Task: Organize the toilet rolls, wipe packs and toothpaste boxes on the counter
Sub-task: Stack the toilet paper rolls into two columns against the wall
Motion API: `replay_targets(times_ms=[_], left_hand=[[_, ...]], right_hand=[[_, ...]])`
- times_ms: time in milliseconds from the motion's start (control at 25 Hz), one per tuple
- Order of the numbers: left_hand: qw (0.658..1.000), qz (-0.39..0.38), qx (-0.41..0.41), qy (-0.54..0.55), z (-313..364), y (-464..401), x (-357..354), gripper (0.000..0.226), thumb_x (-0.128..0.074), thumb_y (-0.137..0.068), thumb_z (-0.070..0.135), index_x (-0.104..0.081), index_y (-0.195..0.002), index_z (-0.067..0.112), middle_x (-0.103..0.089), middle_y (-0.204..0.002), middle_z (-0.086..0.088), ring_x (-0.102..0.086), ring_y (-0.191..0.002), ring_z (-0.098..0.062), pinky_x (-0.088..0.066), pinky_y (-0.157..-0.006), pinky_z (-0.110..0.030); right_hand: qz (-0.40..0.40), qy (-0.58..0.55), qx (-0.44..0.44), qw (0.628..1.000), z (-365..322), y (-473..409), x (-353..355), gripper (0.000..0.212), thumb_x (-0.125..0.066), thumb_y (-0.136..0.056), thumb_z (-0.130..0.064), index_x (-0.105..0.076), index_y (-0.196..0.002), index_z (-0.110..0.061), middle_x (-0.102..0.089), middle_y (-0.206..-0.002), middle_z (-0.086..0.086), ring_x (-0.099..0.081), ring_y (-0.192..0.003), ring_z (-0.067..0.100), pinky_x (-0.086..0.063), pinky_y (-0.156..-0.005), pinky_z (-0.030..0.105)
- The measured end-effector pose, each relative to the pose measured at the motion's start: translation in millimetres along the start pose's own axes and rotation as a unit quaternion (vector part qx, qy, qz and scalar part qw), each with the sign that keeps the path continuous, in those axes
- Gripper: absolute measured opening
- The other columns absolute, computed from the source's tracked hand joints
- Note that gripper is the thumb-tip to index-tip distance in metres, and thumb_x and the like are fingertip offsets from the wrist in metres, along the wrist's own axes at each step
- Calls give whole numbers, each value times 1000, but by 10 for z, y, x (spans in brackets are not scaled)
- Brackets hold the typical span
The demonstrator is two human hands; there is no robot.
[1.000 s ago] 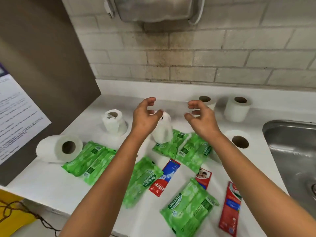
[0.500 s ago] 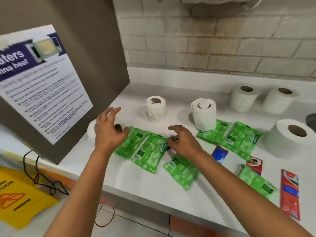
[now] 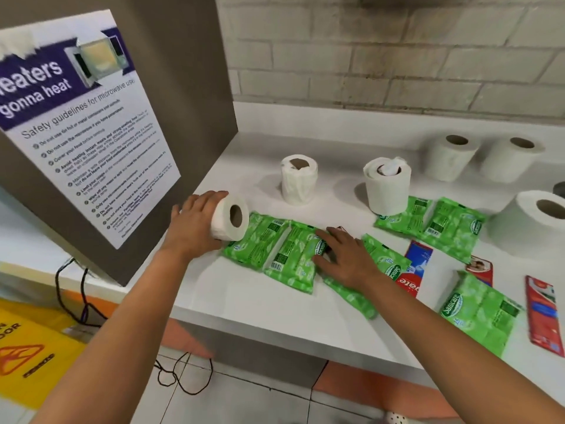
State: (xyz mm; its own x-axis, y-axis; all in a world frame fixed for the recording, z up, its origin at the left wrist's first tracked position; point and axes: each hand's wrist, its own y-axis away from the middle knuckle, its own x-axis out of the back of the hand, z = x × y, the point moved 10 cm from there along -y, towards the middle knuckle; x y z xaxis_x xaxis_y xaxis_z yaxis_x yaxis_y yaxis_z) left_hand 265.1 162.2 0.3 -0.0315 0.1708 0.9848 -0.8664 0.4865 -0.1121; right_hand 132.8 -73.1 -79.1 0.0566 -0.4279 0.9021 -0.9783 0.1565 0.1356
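On the white counter (image 3: pixel 244 304), my left hand (image 3: pixel 192 224) grips a toilet roll (image 3: pixel 230 218) that lies on its side at the left end, against a pair of green wipe packs (image 3: pixel 275 249). My right hand (image 3: pixel 342 258) rests flat, fingers spread, on those packs and on another wipe pack (image 3: pixel 354 298). Two upright rolls (image 3: pixel 298 182) (image 3: pixel 386 188) stand behind, two more rolls (image 3: pixel 452 157) (image 3: pixel 513 159) by the wall, and a big roll (image 3: pixel 541 224) at the right. Toothpaste boxes (image 3: pixel 417 264) (image 3: pixel 545 316) lie flat near further wipe packs (image 3: pixel 428 224) (image 3: pixel 480 313).
A grey panel with a microwave safety poster (image 3: pixel 91 133) walls off the counter's left end. A brick wall (image 3: pixel 397 56) runs behind. Below the counter's front edge are a yellow floor sign (image 3: pixel 27 347) and a loose black cable (image 3: pixel 82 301). A dark sink edge (image 3: pixel 559 189) shows far right.
My left hand has closed round the lying roll at the left end. My right hand has come down from mid-air onto the wipe packs. The view has swung left.
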Motion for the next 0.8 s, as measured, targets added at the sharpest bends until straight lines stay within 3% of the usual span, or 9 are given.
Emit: replay_targets(times_ms=[80,280,480,680,800], left_hand=[[1000,26,7,10,13,-8,69,98,-81,-56,33,-34,-141,23,-43,-143,-1,-38,-129,-33,-31,-102,-55],[989,120,0,83,336,-80,456,95,-82,-52,28,-37,-136,21,-47,-137,-4,-43,-122,-36,-38,-96,-52],[941,132,-13,311,1062,-275,617,92,-79,-47,27,-37,-129,31,-52,-129,4,-50,-116,-25,-46,-95,-40],[884,90,-23,458,1977,-407,468,88,-83,-54,12,-38,-127,30,-53,-112,15,-50,-101,-7,-38,-81,-13],[860,57,-46,504,2535,-513,323,90,-84,-54,11,-36,-128,29,-52,-113,14,-50,-104,-7,-36,-81,-10]], right_hand=[[3,1,1,1000,-6,-4,-15,83,-22,-71,-71,-22,-145,-34,-20,-157,4,-14,-145,23,-12,-117,45],[28,-82,12,996,-40,18,198,71,-56,-85,-47,-26,-146,-24,-24,-155,9,-22,-143,25,-21,-117,38],[162,-102,5,981,290,140,925,57,-63,-85,-31,-44,-136,-14,-41,-144,9,-42,-130,26,-35,-105,31],[300,-113,-42,946,1008,543,1608,49,-69,-80,-22,-54,-126,-10,-54,-131,11,-48,-122,29,-36,-101,29],[410,-60,-86,906,1543,911,1952,52,-65,-74,-27,-58,-120,-7,-56,-128,17,-46,-124,38,-35,-107,46]])
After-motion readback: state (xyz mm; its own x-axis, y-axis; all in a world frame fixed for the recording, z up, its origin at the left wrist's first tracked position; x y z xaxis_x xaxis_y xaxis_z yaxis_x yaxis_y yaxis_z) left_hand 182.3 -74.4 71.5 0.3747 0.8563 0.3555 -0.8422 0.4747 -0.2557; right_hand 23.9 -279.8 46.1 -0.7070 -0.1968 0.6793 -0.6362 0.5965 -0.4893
